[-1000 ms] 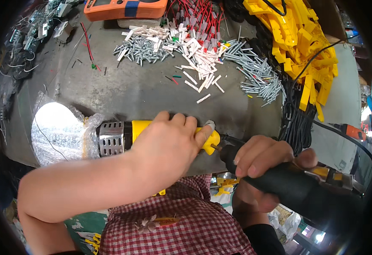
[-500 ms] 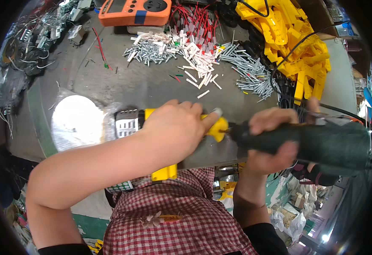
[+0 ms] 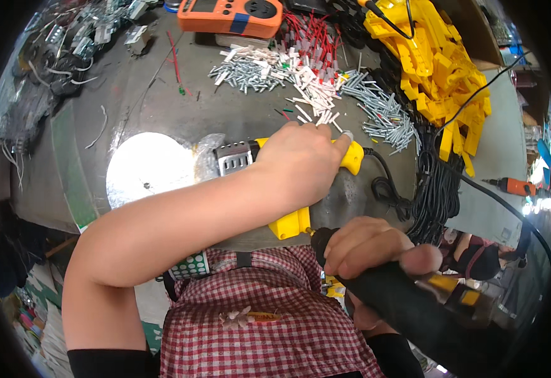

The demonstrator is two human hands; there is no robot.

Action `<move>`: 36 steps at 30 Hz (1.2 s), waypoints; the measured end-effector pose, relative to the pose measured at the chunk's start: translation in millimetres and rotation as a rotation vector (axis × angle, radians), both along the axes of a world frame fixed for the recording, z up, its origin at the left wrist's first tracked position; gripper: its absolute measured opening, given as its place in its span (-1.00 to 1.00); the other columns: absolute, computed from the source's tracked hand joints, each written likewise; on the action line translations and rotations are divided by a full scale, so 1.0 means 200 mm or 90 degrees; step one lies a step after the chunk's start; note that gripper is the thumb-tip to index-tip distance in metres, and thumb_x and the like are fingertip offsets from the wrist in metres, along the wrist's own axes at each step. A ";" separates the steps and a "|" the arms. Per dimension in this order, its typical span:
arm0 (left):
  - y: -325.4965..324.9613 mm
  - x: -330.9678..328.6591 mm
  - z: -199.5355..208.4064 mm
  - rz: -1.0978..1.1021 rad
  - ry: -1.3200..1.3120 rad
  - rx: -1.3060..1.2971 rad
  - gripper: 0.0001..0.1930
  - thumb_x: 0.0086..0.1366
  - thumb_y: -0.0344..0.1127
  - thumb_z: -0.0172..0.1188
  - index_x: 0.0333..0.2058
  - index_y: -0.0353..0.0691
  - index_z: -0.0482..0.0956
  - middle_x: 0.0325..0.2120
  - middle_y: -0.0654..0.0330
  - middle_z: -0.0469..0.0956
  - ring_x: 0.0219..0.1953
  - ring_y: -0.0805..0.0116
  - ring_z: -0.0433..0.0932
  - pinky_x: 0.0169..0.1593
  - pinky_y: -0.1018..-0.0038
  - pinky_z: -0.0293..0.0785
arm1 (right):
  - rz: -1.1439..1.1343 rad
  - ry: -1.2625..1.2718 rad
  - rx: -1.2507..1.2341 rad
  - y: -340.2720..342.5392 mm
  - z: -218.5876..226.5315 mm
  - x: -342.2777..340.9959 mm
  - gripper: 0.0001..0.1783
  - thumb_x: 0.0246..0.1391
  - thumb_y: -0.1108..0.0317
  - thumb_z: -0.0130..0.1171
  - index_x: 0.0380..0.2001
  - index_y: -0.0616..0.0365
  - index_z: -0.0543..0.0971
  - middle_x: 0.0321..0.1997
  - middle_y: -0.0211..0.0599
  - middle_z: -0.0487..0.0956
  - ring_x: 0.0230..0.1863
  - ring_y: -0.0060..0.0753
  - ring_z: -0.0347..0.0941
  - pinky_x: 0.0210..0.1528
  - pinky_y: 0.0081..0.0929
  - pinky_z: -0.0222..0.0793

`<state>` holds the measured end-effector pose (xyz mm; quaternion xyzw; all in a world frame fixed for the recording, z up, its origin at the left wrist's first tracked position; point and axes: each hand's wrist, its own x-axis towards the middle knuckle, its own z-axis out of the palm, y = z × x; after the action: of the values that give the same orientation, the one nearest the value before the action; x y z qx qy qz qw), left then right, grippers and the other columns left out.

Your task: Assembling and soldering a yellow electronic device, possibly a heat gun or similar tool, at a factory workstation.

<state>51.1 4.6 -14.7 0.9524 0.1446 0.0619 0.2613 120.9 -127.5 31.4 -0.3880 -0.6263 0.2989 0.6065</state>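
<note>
Pressed over a yellow-handled tool (image 3: 353,159) on the bench, my left hand (image 3: 304,153) has its fingers wrapped round the handle. The tool has a slotted silver metal collar (image 3: 236,159), with a large glaring white disc (image 3: 151,169) beyond it at the left. A yellow foot-like part (image 3: 288,225) sticks out below my left wrist. My right hand (image 3: 373,249) grips a dark electric screwdriver (image 3: 408,296), tilted with its body toward the lower right. Its bit meets the right end of that yellow part, at the bench's near edge. A black cord (image 3: 381,165) leaves the handle's right end.
Behind the hands lie heaps of screws (image 3: 389,120), white strips (image 3: 316,91) and red wires (image 3: 313,41), with an orange meter (image 3: 230,16) at the back. Yellow plastic shells (image 3: 445,69) pile up at the far right, above coiled black cable (image 3: 436,201). Tangled parts (image 3: 68,53) fill the far left.
The screwdriver has moved from the handle's right end down and left to the lower yellow part, and now tilts. The yellow tool and my left hand have shifted right and slightly away.
</note>
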 end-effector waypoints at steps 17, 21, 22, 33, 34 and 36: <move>0.08 -0.41 0.02 0.031 -0.001 0.034 -0.18 0.11 0.18 0.15 0.19 -0.30 0.20 -0.23 0.03 0.42 -0.10 0.11 0.44 -0.15 0.31 0.48 | -0.148 -0.037 0.019 -0.04 0.14 -0.11 -0.02 -0.03 -0.16 0.25 0.28 0.09 0.02 -0.49 -0.34 0.43 -0.57 -0.33 0.40 -0.42 -0.33 0.41; 0.08 -0.42 0.00 0.031 -0.017 0.038 -0.18 0.09 0.15 0.20 0.19 -0.28 0.21 -0.24 0.04 0.43 -0.12 0.11 0.45 -0.15 0.30 0.49 | -0.173 0.025 0.099 0.01 0.16 -0.25 -0.06 0.02 -0.14 0.21 0.27 0.18 0.06 -0.51 -0.31 0.43 -0.63 -0.33 0.38 -0.46 -0.37 0.40; 0.08 -0.44 -0.01 0.032 -0.037 0.021 -0.19 0.07 0.11 0.23 0.19 -0.26 0.23 -0.21 0.03 0.43 -0.12 0.11 0.45 -0.15 0.30 0.49 | -0.176 0.033 0.055 0.02 0.13 -0.27 -0.15 0.03 -0.13 0.20 0.20 0.15 0.11 -0.54 -0.28 0.44 -0.64 -0.31 0.38 -0.49 -0.40 0.39; 0.06 -0.50 -0.13 0.024 -0.206 0.065 -0.39 0.01 -0.31 0.23 0.12 0.10 0.39 -0.05 -0.05 0.39 -0.21 0.07 0.51 -0.22 0.30 0.52 | -0.001 -0.011 0.020 0.09 0.01 -0.22 -0.46 0.03 -0.01 0.24 -0.06 -0.02 0.28 -0.64 -0.33 0.44 -0.72 -0.34 0.40 -0.64 -0.46 0.35; 0.05 -0.50 -0.13 0.030 -0.211 0.069 -0.40 0.00 -0.31 0.23 0.11 0.10 0.40 -0.07 -0.05 0.39 -0.21 0.08 0.51 -0.22 0.30 0.52 | 0.020 -0.007 0.014 0.10 0.01 -0.22 -0.46 0.03 -0.01 0.24 -0.06 -0.02 0.28 -0.64 -0.34 0.44 -0.72 -0.34 0.40 -0.62 -0.45 0.36; 0.05 -0.50 -0.13 0.034 -0.217 0.074 -0.41 0.00 -0.31 0.22 0.10 0.09 0.42 -0.08 -0.06 0.40 -0.22 0.08 0.51 -0.22 0.31 0.52 | 0.040 -0.002 0.009 0.10 0.00 -0.20 -0.47 0.03 -0.01 0.24 -0.06 -0.02 0.28 -0.65 -0.34 0.44 -0.72 -0.34 0.39 -0.61 -0.45 0.37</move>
<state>-48.2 14.1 -39.9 0.9375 0.1199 0.2376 0.2244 80.0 -107.9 32.1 -0.3643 -0.6412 0.3126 0.5987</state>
